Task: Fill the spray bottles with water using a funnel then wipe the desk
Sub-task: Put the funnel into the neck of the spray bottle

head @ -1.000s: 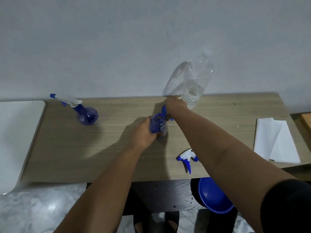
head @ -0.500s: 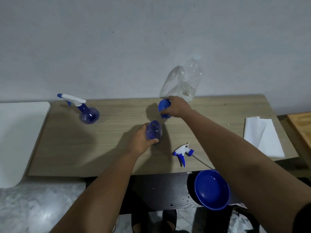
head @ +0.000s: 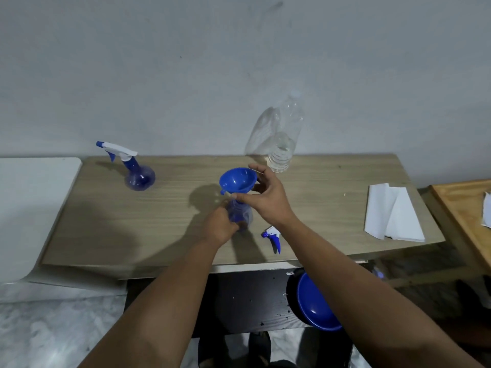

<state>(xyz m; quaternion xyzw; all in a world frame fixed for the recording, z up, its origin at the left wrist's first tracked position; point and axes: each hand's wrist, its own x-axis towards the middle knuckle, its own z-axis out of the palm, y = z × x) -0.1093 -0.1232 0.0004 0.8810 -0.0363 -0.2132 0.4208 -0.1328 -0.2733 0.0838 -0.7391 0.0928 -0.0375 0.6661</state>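
My left hand [head: 220, 227] grips an uncapped blue spray bottle [head: 241, 212] standing mid-desk. My right hand [head: 265, 197] pinches a blue funnel [head: 237, 181] and holds it just over the bottle's mouth; whether the spout is inside I cannot tell. The bottle's white-and-blue spray head [head: 273, 236] lies loose on the desk to the right. A second blue spray bottle [head: 136, 173], its trigger head on, stands at the back left. A clear plastic water bottle [head: 283, 144] with a little water stands at the back against the wall.
The wooden desk [head: 332, 208] carries a folded white paper towel [head: 390, 212] at its right end. A blue bowl [head: 313, 304] sits on a dark lower surface under the front edge. A white counter [head: 32, 208] adjoins on the left, a wooden table [head: 467, 205] on the right.
My right hand lifted the funnel from beside the water bottle and brought it over the spray bottle's mouth. My left hand kept hold of the bottle.
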